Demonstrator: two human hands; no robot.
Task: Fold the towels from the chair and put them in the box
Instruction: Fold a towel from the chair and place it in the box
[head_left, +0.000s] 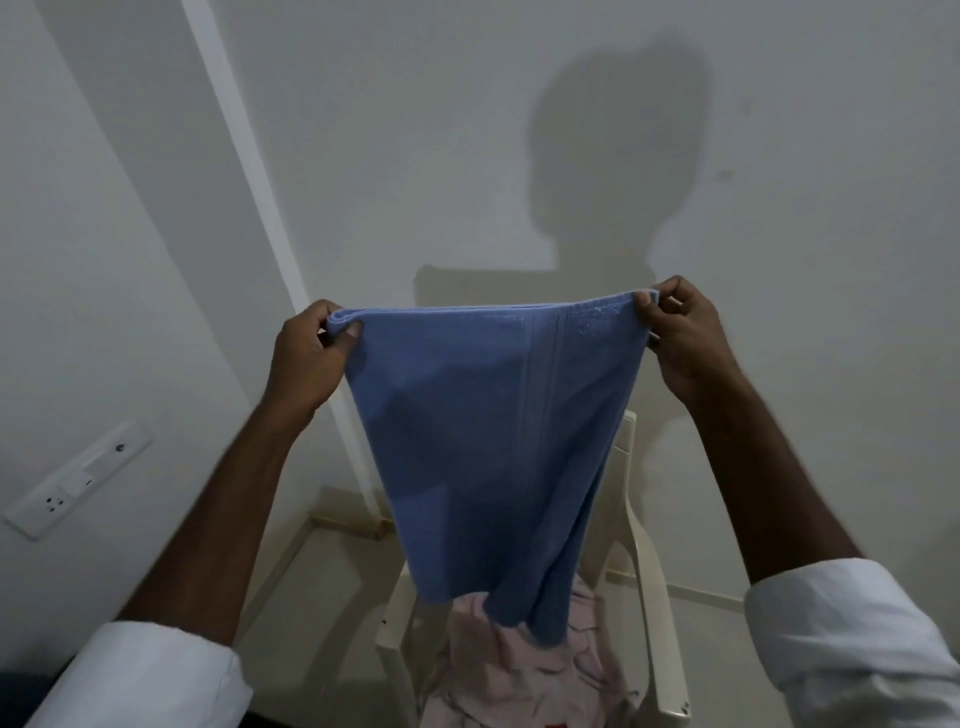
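Observation:
A blue towel (488, 447) hangs spread out in the air in front of me, above the chair. My left hand (306, 358) pinches its top left corner and my right hand (680, 332) pinches its top right corner, so the top edge is stretched almost level. The towel's lower end droops to a point over a pale pink towel (519, 675) that lies crumpled on the seat of a cream plastic chair (649, 597). The blue towel hides most of the chair's back and seat. No box is in view.
White walls meet in a corner behind the chair, with a white conduit strip (244, 156) running down it. A switch and socket plate (78, 483) sits on the left wall. The pale floor (322, 582) shows left of the chair.

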